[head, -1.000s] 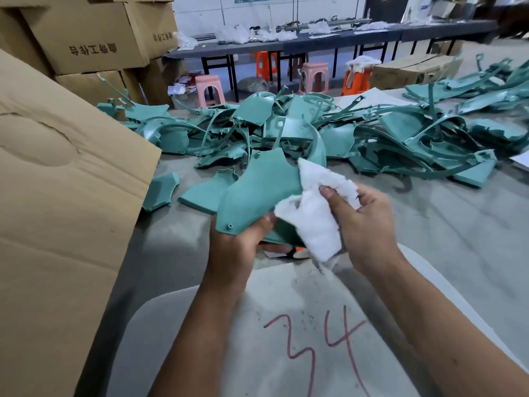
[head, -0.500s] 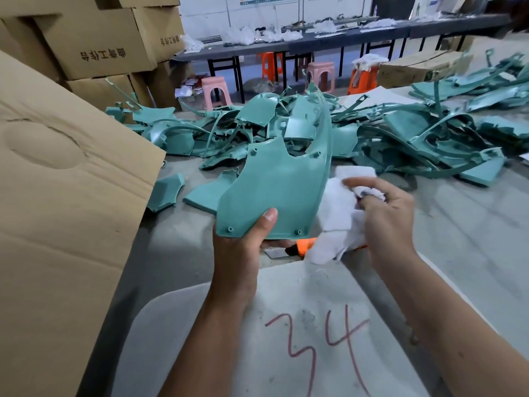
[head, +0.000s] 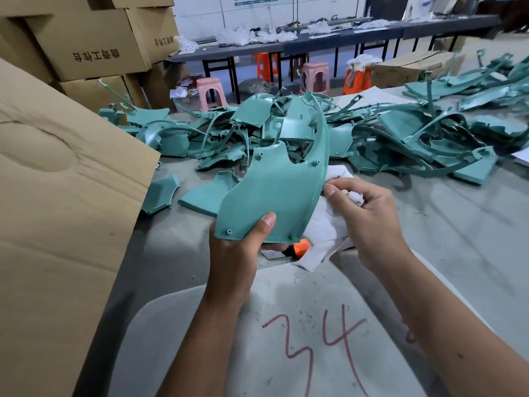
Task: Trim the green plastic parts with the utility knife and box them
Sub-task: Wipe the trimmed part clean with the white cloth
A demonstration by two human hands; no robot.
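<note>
Two hands are raised over the near edge of the grey table [head: 458,253], each gripping something different. The left hand [head: 237,250] holds a curved green plastic part [head: 274,193] by its lower end, thumb pressed on the face and fingers curled underneath, so the piece stands tilted upward with its long arc reaching toward the far pile. The right hand [head: 369,216] is closed around a bunched white cloth [head: 323,224], thumb and fingertips touching the right edge of the held part; a loose tail of the cloth hangs down just beside the part's lower end.

Below the held piece, an orange object [head: 300,247] lies on the table, mostly hidden by the part and cloth; whether it is the knife cannot be told. Nearer still is a pale board [head: 286,339] marked "34" in red.

Across the middle and far right of the table spreads a heap of green plastic parts [head: 400,133], and two flat green pieces [head: 206,193] lie apart from it toward the left. A large cardboard flap [head: 57,196] rises at the left edge. Behind it stand stacked cardboard boxes [head: 91,44]. Beyond the far edge are pink stools [head: 211,91], orange stools [head: 355,78] and a long dark bench [head: 315,41] with white clutter on it.
</note>
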